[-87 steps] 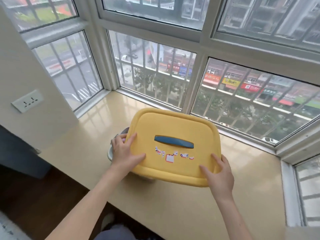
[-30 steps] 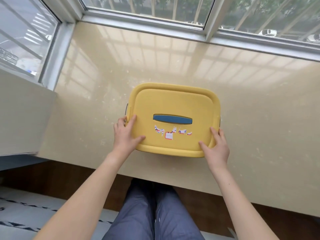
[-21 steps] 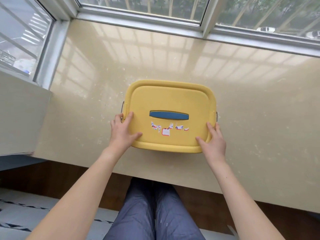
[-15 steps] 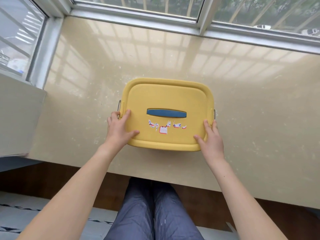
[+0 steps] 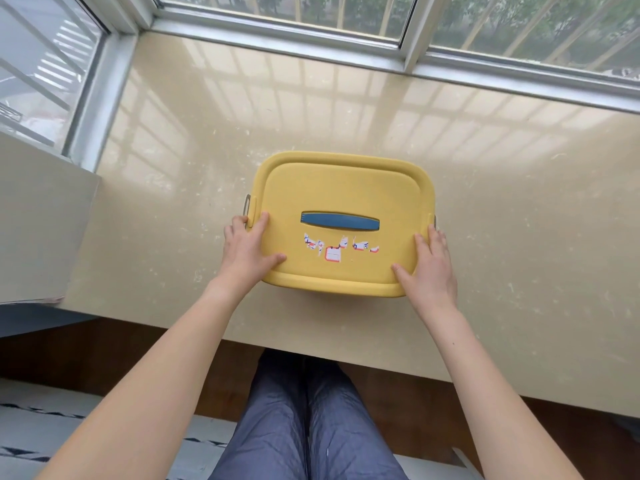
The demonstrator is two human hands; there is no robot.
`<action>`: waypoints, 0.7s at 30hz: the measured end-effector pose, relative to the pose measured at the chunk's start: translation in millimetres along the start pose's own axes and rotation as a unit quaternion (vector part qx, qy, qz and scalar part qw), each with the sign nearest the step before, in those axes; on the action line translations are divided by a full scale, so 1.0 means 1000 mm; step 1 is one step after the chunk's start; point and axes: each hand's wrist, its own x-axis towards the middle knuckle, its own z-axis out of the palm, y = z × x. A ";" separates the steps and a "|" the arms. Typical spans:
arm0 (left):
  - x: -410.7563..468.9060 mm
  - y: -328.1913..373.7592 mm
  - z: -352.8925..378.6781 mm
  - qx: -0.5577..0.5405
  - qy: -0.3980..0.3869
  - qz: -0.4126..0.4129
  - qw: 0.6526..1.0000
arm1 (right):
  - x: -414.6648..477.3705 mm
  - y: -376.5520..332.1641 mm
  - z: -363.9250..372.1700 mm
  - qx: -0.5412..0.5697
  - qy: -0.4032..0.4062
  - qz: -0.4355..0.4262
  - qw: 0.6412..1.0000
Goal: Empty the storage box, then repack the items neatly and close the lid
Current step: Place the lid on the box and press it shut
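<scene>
The storage box stands on the beige windowsill point(image 5: 166, 216), covered by its yellow lid point(image 5: 341, 188) with a blue handle point(image 5: 340, 222) and torn stickers point(image 5: 332, 251). A grey side latch point(image 5: 246, 204) shows at the box's left edge. My left hand point(image 5: 247, 252) lies on the lid's near left corner, fingers straight, thumb on top. My right hand point(image 5: 431, 268) lies the same way on the near right corner. The box's contents are hidden under the lid.
Window frames point(image 5: 408, 46) run along the sill's far and left sides. A wall block point(image 5: 38, 220) stands at the left. The sill's front edge point(image 5: 346, 348) is just below the box, with my legs point(image 5: 311, 427) and dark floor beneath.
The lid came down from a tilted position onto the box. My view tipped downward. Both hands stayed on the lid's near corners, and the box now sits level on the sill.
</scene>
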 end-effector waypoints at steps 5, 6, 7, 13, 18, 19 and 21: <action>-0.001 0.003 -0.002 0.012 -0.002 -0.004 1.000 | 0.004 -0.033 -0.001 0.006 0.058 -0.090 0.994; -0.001 0.003 -0.002 0.015 -0.003 -0.005 1.000 | 0.006 -0.044 0.000 0.002 0.051 -0.123 0.991; -0.001 0.003 -0.002 0.018 -0.003 -0.006 1.000 | 0.009 -0.055 0.003 -0.006 0.037 -0.155 0.987; -0.002 0.004 -0.003 0.025 -0.001 -0.002 1.000 | 0.032 -0.124 0.017 -0.091 -0.050 -0.264 0.959; -0.001 0.000 -0.002 0.013 -0.001 0.001 1.000 | 0.049 -0.142 0.029 -0.150 -0.081 -0.274 0.947; -0.001 -0.001 -0.001 0.010 -0.001 0.003 1.000 | 0.052 -0.140 0.032 -0.147 -0.085 -0.271 0.947; 0.000 -0.004 0.001 0.005 0.001 0.008 1.000 | 0.055 -0.135 0.036 -0.137 -0.088 -0.271 0.948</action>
